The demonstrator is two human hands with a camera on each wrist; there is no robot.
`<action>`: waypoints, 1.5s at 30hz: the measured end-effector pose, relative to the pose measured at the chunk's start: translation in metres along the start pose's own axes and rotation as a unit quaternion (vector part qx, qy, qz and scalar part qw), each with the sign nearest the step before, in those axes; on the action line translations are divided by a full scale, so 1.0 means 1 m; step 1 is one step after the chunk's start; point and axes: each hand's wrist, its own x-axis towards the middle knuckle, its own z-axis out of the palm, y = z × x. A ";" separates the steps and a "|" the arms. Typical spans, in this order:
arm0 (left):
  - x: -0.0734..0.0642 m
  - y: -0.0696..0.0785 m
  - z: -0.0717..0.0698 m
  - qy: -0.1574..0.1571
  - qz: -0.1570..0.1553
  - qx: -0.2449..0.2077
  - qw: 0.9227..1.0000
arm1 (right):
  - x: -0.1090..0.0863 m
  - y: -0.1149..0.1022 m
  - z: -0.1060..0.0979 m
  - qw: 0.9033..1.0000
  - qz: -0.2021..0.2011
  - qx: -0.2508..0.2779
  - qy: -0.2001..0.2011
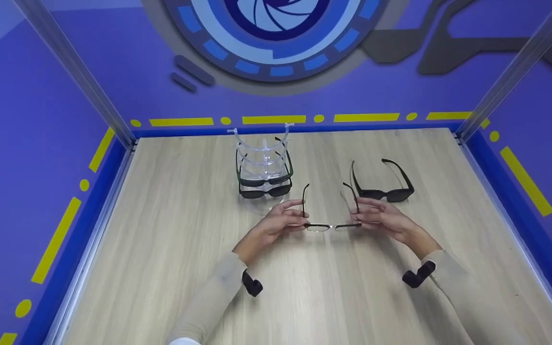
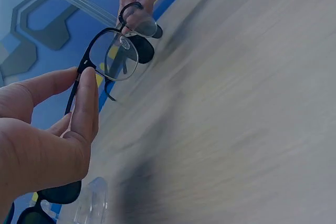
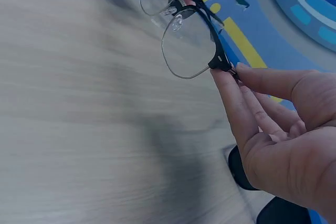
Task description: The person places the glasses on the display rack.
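Between both hands is a pair of clear-lensed eyeglasses (image 1: 332, 227) with black upper rims and thin metal lower rims. Its temples are unfolded and point toward the back of the table. My left hand (image 1: 280, 221) pinches the left hinge corner between thumb and fingers, as the left wrist view shows at the frame (image 2: 86, 62). At the opposite corner, my right hand (image 1: 385, 219) pinches the other hinge, with the round lens (image 3: 189, 45) in front of the fingertips in the right wrist view.
A clear plastic eyewear stand (image 1: 265, 155) behind the left hand bears two pairs of dark sunglasses (image 1: 265, 191) on its lower tiers. Black sunglasses (image 1: 391, 195) lie unfolded on the wooden table (image 1: 175, 230) behind the right hand. Blue panels (image 1: 257, 103) surround the table.
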 end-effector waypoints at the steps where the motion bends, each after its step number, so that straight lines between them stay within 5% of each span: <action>1: -0.001 0.001 0.001 -0.002 0.001 -0.001 1.000 | -0.002 -0.002 0.001 1.000 -0.002 0.003 -0.002; 15: -0.014 0.017 0.017 -0.006 0.020 -0.032 0.999 | -0.020 -0.025 0.006 0.999 -0.024 0.024 0.002; 23: -0.018 0.024 0.022 0.025 0.041 -0.059 0.997 | -0.022 -0.031 0.007 0.996 -0.037 0.079 -0.019; 45: -0.037 0.041 0.012 0.015 0.064 -0.038 0.997 | -0.019 -0.037 0.021 0.988 -0.062 0.125 -0.064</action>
